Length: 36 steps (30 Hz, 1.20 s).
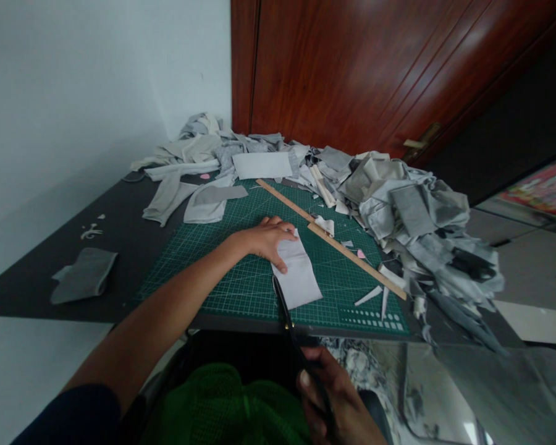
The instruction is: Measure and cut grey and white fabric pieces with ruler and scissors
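A pale grey piece of fabric point(299, 275) lies flat on the green cutting mat point(241, 247). My left hand point(272, 241) rests on its upper left part, fingers spread and pressing it down. In my right hand point(328, 395), at the near edge of the table, is a pair of black-handled scissors point(288, 321). Their blades point away from me and reach the left edge of the fabric. Whether the blades have fabric between them I cannot tell. My right fingers are wrapped around the handles.
A wooden ruler point(356, 259) crosses the mat diagonally, right of the fabric. Heaped cloth scraps point(398, 198) line the back and right. Cut pieces point(206, 204) lie at the mat's far left, and a folded grey cloth point(86, 275) sits on the dark table point(139, 247).
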Tool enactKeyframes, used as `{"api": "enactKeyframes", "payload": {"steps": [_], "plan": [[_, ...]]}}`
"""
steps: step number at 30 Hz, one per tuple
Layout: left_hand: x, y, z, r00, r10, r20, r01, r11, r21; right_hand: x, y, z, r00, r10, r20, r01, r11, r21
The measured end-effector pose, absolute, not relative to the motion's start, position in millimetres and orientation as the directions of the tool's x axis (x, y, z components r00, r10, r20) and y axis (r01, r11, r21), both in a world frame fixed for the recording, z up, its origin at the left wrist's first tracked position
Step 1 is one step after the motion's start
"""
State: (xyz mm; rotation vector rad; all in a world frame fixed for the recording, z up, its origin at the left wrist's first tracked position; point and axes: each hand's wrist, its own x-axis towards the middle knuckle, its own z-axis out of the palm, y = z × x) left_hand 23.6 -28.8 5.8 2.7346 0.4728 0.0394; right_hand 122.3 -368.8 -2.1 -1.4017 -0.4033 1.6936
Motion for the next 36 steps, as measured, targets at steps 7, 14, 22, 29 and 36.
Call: {"api": "enactKeyframes", "payload": {"steps": [7, 14, 22, 29, 36], "plan": [[21.7, -19.6, 0.0, 0.939, 0.343, 0.004, 0.309, -0.852, 0.422, 125.9, -371.6, 0.1, 0.066, 0.777, -0.626, -0.526, -0.506, -0.683], [23.0, -17.5, -2.2, 0.935, 0.353, 0.011, 0.316, -0.851, 0.42, 123.9, -369.9, -1.0, 0.08, 0.76, -0.645, -0.531, -0.515, -0.673], [23.1, -16.6, -3.5, 0.937, 0.349, 0.01, 0.315, -0.857, 0.407, 120.9, -359.9, -8.4, 0.064, 0.786, -0.615, -0.47, -0.52, -0.713], [23.3, -16.3, -3.5, 0.936, 0.352, 0.025, 0.311, -0.856, 0.414, 121.2, -356.3, -12.0, 0.069, 0.821, -0.566, -0.417, -0.492, -0.764], [23.9, -15.3, -4.7, 0.938, 0.347, 0.023, 0.306, -0.854, 0.42, 122.5, -354.7, -15.3, 0.063, 0.829, -0.555, -0.429, -0.48, -0.765]]}}
